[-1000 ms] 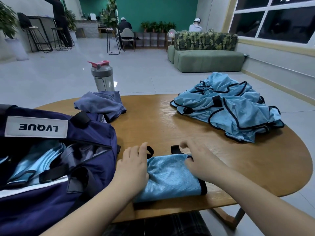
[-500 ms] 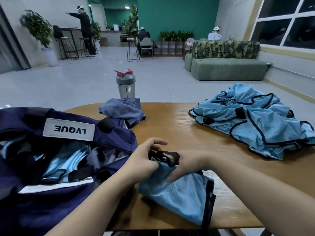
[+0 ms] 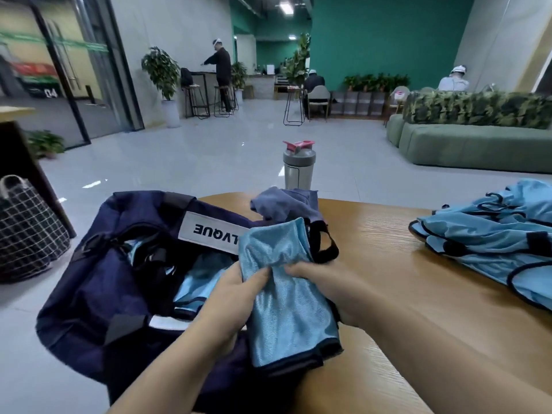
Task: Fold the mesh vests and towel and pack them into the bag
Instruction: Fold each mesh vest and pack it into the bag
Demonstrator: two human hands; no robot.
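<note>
You hold the folded vest [image 3: 286, 294] at the open bag [image 3: 113, 282].
Your left hand [image 3: 236, 297] and right hand [image 3: 325, 288] both pinch its mesh; unfolded vests [image 3: 490, 249] lie across the tabletop [image 3: 388, 264], the towel [image 3: 283, 204] behind the bag.

Your left hand [image 3: 236, 289] and right hand [image 3: 331, 289] are bare: no gloves, rings, watch or wristband show on either one. Both forearms are uncovered from the wrist down to the lower edge of the view, so no sleeve, cuff or other garment can be seen on you. Fingers are only partly exposed, and the nails are too small and blurred to describe.
</note>
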